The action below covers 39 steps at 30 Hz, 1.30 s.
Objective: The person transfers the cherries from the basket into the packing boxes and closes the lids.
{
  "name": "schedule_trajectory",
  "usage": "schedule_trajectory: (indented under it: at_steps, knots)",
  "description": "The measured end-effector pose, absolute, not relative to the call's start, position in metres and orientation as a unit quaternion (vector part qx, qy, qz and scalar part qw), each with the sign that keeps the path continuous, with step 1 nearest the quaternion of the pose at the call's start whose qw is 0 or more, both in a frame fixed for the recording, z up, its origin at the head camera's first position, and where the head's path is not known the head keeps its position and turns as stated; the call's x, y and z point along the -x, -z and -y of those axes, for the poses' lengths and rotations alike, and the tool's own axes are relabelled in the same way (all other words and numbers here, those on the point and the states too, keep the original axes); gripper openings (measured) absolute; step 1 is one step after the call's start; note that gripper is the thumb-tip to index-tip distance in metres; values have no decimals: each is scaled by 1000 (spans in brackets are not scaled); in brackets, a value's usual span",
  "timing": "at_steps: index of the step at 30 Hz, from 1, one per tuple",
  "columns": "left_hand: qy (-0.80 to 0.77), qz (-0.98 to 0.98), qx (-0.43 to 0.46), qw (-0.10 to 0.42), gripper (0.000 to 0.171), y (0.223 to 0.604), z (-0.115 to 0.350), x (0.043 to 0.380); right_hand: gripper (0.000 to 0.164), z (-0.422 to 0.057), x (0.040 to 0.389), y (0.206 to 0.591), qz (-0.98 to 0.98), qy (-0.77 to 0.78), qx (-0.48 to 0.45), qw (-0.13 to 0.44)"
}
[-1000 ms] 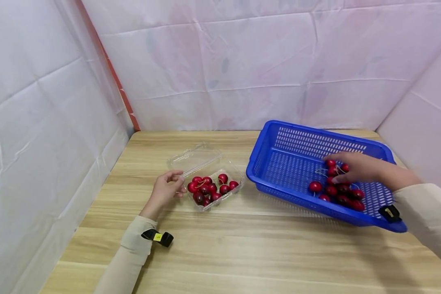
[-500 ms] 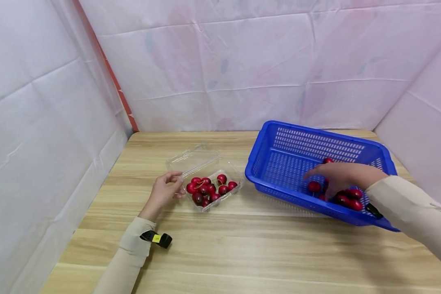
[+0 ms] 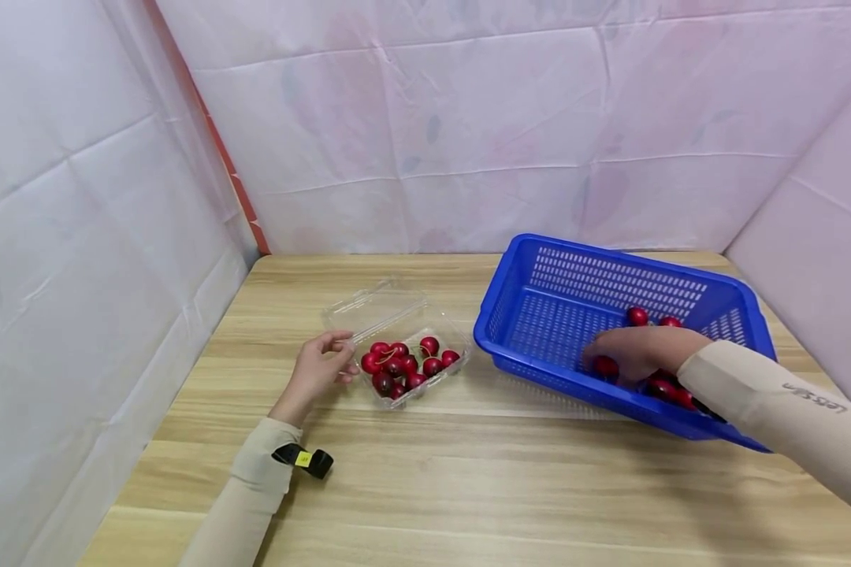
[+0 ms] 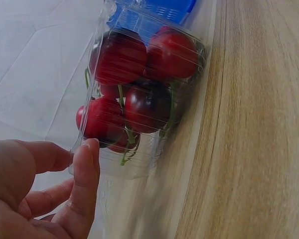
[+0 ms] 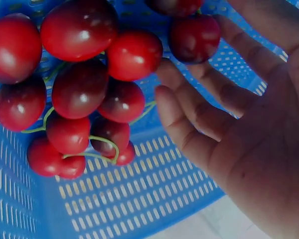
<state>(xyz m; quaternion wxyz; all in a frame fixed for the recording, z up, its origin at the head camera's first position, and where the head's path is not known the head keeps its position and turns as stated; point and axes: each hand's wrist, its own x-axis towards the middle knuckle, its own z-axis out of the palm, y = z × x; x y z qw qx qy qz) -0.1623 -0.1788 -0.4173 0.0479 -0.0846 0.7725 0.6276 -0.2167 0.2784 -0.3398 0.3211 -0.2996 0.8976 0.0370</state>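
A clear plastic clamshell box [image 3: 377, 303] lies with its lid folded back, several red cherries [image 3: 395, 365] inside. My left hand [image 3: 319, 366] pinches its near-left rim between thumb and finger, as the left wrist view shows with the thumb [image 4: 85, 167] in front of the plastic. Over to the right, my right hand [image 3: 634, 352] reaches down into a blue basket [image 3: 560, 375]. In the right wrist view its fingers [image 5: 189, 134] are spread and slightly bent among the cherries [image 5: 79, 89]. One dark red cherry [image 5: 194, 39] sits right at the fingertips, and the palm holds nothing.
The basket has slotted walls and stands right of the clamshell on the wooden table [image 3: 432, 488]. White sheets [image 3: 425, 134] hang behind and at both sides. A black strap [image 3: 303, 457] circles the left wrist over the sleeve.
My right hand has moved left and toward the front inside the basket, uncovering cherries at the back and covering others. My left hand and the clamshell have stayed put.
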Motion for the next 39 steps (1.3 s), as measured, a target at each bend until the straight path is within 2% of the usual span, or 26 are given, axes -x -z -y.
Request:
schedule_trajectory:
  at_steps: [5,19,28,39]
  knots:
    - [-625,-774,93,47,38,417,177,162,27,-277,221,346,-890,-18,317,328]
    - [-627,-772,93,46,39,419,177,162,23,-279,226,351,-887,-5,358,293]
    - [-623,-777,89,37,38,419,176,162,7,-288,238,353,-910,55,368,182]
    - [-630,-770,91,38,38,421,176,162,11,-290,240,351,-902,59,409,125]
